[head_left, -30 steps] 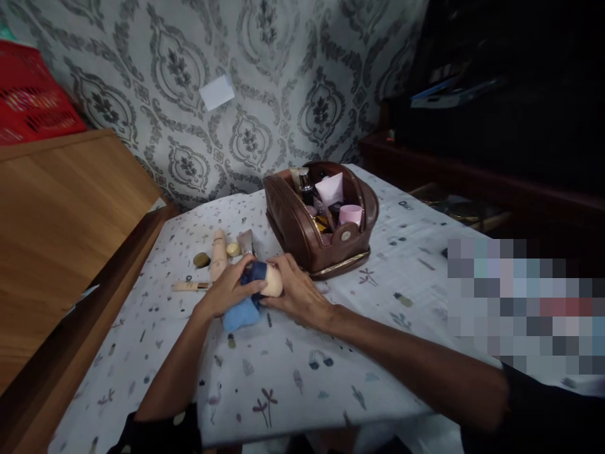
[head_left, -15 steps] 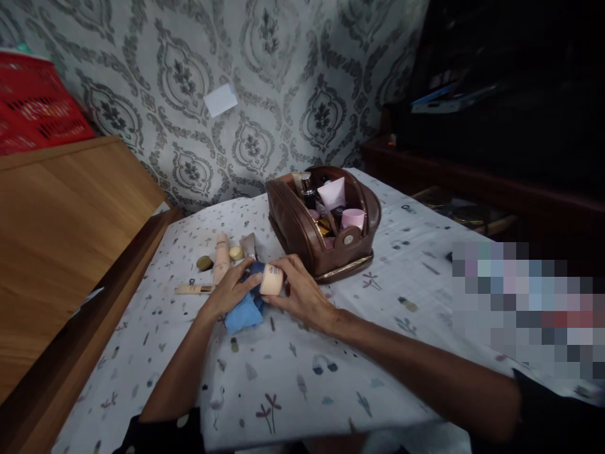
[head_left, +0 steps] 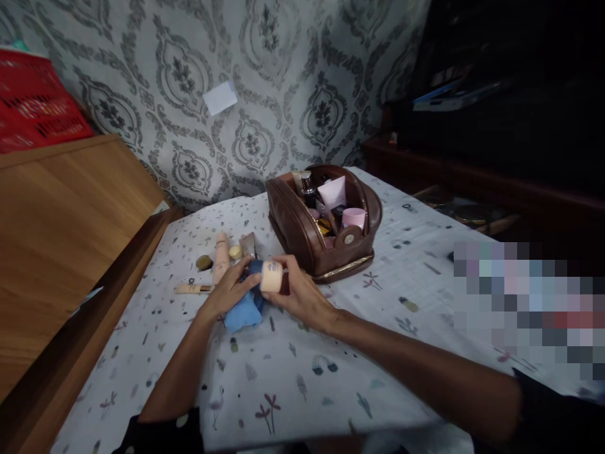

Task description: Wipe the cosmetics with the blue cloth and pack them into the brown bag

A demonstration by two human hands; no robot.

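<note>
Within right hand [head_left: 302, 295], beige bottle [head_left: 271, 276].

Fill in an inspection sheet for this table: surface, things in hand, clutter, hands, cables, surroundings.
Surface: tablecloth, white with small prints.
Job's things: peach container held against a blue cloth.
Clutter: open brown pouch filled with tubes and bottles; peach tube, gold compact and slim stick lying beyond the left hand.
Hands: left hand grips the blue cloth; right hand grips the peach container.
Cables: nothing seen.
Surroundings: patterned wallpaper, wooden panel, red crate.
</note>
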